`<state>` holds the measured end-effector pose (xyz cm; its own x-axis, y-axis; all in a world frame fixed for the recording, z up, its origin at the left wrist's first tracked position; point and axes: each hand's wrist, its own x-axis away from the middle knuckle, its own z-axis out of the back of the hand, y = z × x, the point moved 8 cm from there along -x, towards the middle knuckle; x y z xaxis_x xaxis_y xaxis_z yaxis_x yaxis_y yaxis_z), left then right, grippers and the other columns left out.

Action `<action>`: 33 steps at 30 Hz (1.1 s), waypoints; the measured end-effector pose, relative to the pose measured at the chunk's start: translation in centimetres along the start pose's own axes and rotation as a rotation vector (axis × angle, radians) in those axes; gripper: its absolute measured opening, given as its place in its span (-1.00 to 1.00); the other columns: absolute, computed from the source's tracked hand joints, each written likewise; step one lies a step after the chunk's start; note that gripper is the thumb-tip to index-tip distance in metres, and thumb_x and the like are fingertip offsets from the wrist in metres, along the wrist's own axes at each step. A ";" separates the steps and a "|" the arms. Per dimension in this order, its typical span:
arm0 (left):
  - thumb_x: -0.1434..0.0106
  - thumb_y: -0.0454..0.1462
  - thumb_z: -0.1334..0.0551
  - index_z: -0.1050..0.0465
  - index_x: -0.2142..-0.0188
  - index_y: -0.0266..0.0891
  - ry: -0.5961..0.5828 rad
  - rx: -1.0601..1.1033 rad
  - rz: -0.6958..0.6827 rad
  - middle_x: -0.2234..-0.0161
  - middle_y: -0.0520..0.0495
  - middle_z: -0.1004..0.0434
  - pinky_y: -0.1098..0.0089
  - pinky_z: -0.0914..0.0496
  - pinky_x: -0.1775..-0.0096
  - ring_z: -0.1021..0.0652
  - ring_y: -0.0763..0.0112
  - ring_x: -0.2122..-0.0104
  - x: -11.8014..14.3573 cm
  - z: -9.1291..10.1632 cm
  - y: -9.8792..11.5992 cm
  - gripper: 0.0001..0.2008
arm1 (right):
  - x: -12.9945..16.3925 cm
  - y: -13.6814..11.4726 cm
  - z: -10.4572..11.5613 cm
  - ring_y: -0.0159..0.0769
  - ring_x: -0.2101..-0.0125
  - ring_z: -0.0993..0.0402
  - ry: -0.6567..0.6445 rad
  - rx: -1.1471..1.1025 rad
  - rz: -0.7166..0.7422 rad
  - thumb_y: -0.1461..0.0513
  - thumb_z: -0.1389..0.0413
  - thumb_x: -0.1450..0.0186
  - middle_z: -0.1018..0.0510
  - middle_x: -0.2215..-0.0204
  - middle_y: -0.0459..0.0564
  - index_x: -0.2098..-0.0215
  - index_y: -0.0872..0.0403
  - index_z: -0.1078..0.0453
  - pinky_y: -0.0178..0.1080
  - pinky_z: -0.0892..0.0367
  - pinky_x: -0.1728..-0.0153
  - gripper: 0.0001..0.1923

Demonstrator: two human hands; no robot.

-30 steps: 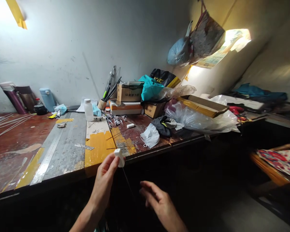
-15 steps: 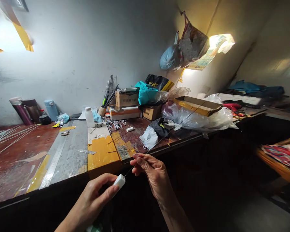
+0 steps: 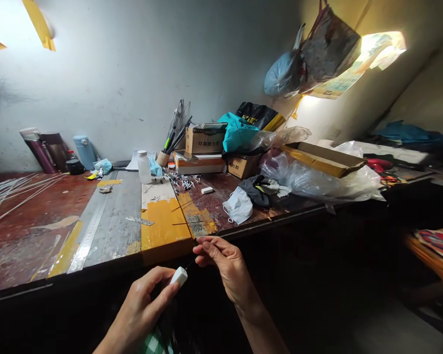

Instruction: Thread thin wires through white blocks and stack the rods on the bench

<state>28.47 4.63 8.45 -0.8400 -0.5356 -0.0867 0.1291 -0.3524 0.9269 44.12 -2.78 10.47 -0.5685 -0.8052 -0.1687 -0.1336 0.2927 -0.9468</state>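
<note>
My left hand (image 3: 142, 300) is closed around a small white block (image 3: 179, 277), thumb on its near side. A thin dark rod (image 3: 190, 263) runs from the block's upper end to my right hand (image 3: 227, 268), whose thumb and fingertips pinch it. Whether the rod sits inside the block or only touches it I cannot tell. Both hands are in front of the workbench's edge, below its top. Under my left hand, a green-and-white checked cloth (image 3: 155, 343) and some dark strands show in part. A similar white block (image 3: 206, 190) lies on the bench, close to several thin dark rods (image 3: 186, 223).
A metal ruler (image 3: 92, 231), a white bottle (image 3: 144, 167) and a face mask (image 3: 238, 205) are on the bench. Behind stand flasks (image 3: 84, 151), a holder of rods (image 3: 163, 158) and cardboard boxes (image 3: 205, 140). Plastic bags (image 3: 313, 179) and an open carton (image 3: 323, 160) fill the right.
The view has turned left, so the bench things sit farther right. My hands keep their grip. The rod's long stretch beyond my right hand, plain before, hardly shows now.
</note>
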 end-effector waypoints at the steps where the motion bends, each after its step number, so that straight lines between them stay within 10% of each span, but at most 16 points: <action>1: -0.31 -0.04 -0.14 -0.45 0.19 -0.14 0.002 -0.007 0.002 0.23 0.01 -0.55 0.48 -0.32 0.19 -0.50 0.30 0.22 0.1 0.1 -0.2 -0.73 | -0.3 0.0 0.2 -0.43 0.55 -0.51 0.032 0.014 0.006 0.10 -0.23 -0.22 -0.61 0.45 -0.04 0.31 0.13 -0.51 -0.38 -0.43 0.47 -0.76; 12: -0.26 0.00 -0.17 -0.52 0.21 -0.24 0.027 0.243 0.162 0.33 -0.03 -0.48 0.43 -0.25 0.26 -0.40 0.28 0.28 -0.1 1.6 -4.4 -0.64 | -4.6 2.1 -2.8 -0.40 0.40 -0.56 -0.233 -0.020 -0.165 0.11 -0.25 -0.19 -0.60 0.32 -0.03 0.18 0.12 -0.44 -0.32 -0.42 0.27 -0.70; 23: -0.06 0.10 -0.30 -0.56 0.27 -0.31 0.183 0.514 0.330 0.45 -0.02 -0.46 0.42 -0.20 0.34 -0.37 0.36 0.43 -2.0 2.1 -9.7 -0.50 | -11.0 4.2 -5.1 -0.50 0.58 -0.50 -0.229 0.181 -0.225 0.23 -0.22 -0.16 -0.59 0.49 -0.10 0.40 0.13 -0.38 -0.43 -0.39 0.50 -0.87; 33: -0.09 0.06 -0.30 -0.53 0.36 -0.32 0.254 0.505 0.295 0.50 0.01 -0.39 0.44 -0.17 0.40 -0.32 0.41 0.48 -2.4 2.0 -8.5 -0.56 | -13.3 4.9 -5.0 -0.56 0.76 -0.30 -0.135 0.402 -0.165 0.36 -0.21 -0.13 -0.51 0.64 -0.18 0.55 0.11 -0.27 -0.48 -0.20 0.71 -0.80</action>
<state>28.37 10.44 1.51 -0.6483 -0.7417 0.1720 0.0194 0.2098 0.9776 46.92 11.97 9.42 -0.4513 -0.8922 -0.0153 0.1276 -0.0475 -0.9907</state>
